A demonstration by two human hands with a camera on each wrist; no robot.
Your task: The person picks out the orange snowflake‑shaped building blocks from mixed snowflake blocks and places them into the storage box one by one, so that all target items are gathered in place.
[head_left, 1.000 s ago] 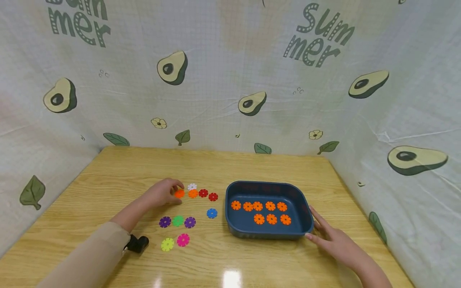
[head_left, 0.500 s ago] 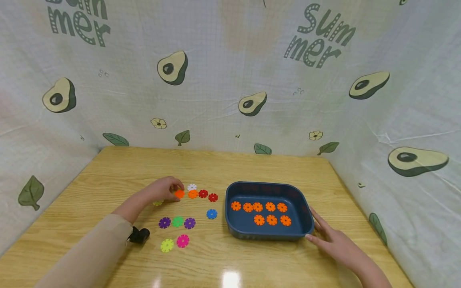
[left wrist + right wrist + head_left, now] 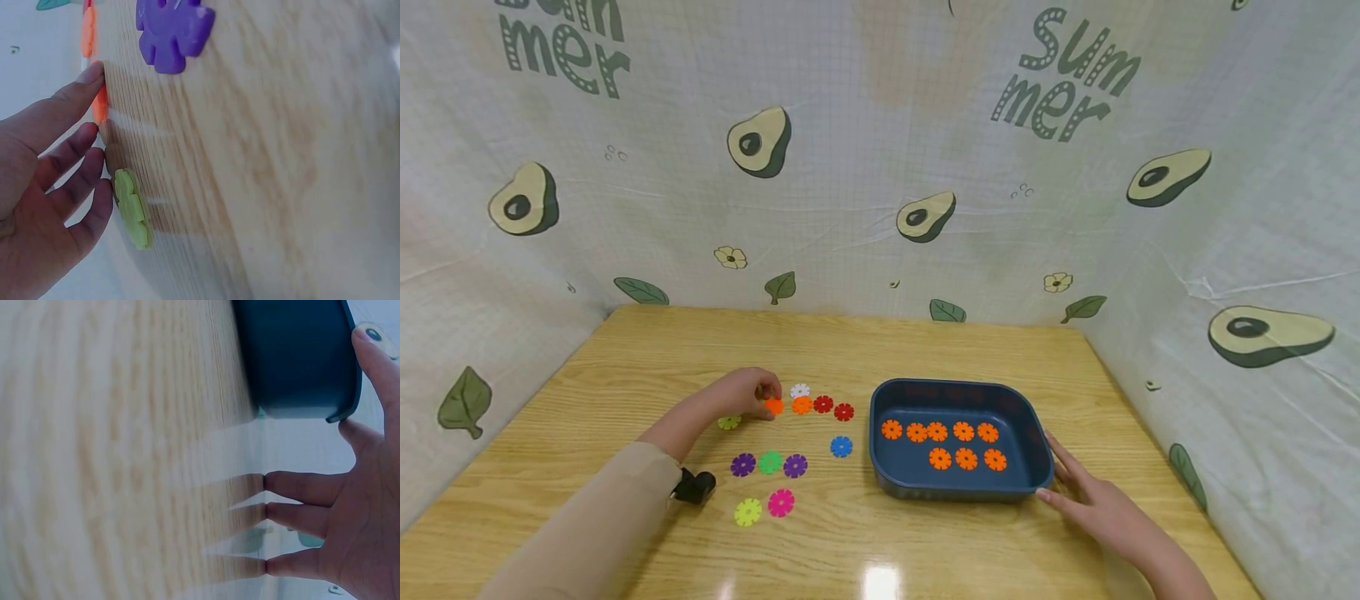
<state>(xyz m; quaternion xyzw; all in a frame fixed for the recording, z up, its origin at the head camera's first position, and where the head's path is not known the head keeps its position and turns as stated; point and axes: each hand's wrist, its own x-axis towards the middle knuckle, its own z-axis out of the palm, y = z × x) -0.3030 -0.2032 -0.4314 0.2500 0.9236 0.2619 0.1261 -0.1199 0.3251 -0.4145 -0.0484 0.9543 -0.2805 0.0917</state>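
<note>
My left hand [image 3: 743,393] is at the table with thumb and fingers curled about an orange notched plastic disc [image 3: 774,406], pinching it at its edges. In the left wrist view the thumb meets that disc [image 3: 100,105] while the other fingertips touch the wood beside a yellow-green disc [image 3: 132,209]. My right hand [image 3: 1090,496] rests against the right end of a dark blue tray [image 3: 955,493], thumb and a finger touching its rim. Its remaining fingers stretch straight to the tabletop in the right wrist view. Several orange discs [image 3: 963,431] lie flat inside the tray.
Close to the left hand lie another orange disc [image 3: 802,405], a white disc [image 3: 800,390] and two red ones [image 3: 823,404]. Nearer lie a blue disc [image 3: 841,447], two purple [image 3: 743,464], a green [image 3: 771,462], a pink [image 3: 781,502] and a yellow disc [image 3: 748,512]. Patterned cloth [image 3: 850,275] hangs behind.
The left thumb and fingers have drawn closer together around the orange disc, and the yellow-green disc beside the wrist has come into sight. My right hand and the tray have stayed put.
</note>
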